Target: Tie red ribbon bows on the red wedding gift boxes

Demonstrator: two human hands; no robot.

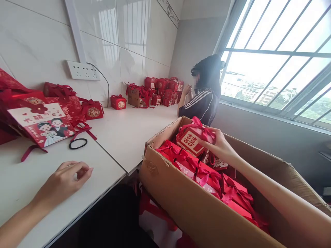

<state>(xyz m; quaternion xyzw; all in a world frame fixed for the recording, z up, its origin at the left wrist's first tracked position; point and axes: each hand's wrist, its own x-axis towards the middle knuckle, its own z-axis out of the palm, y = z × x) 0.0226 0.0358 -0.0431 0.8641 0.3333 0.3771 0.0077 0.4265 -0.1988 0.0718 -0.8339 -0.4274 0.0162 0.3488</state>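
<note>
At the left of the surface (139,120), a red-and-white wedding package (53,124) printed with a cartoon bride and groom leans among other red gift packages. The left hand (69,177) is at the near left, over the surface, its fingers loosely curled and a gap showing between thumb and fingers. Just beyond it lies a black hair tie (78,144), and farther back stands a ribboned box with a round gold emblem (93,112). A white socket strip (82,70) is on the tiled wall above. Along the far side come 1 small red box (118,102), a brown carton (134,98) draped with red ribbons, and a stack of red gift boxes (169,92). To their right is a co-worker (204,100) in a dark top with white stripes, both forearms raised. At the near right, a large cardboard box (165,179) holds rows of ribboned red boxes (209,177). At its far end, the right hand (219,144) grips 1 double-happiness gift box (190,140), tilted, thumb against its printed side. A barred window (271,69) fills the far right.
</note>
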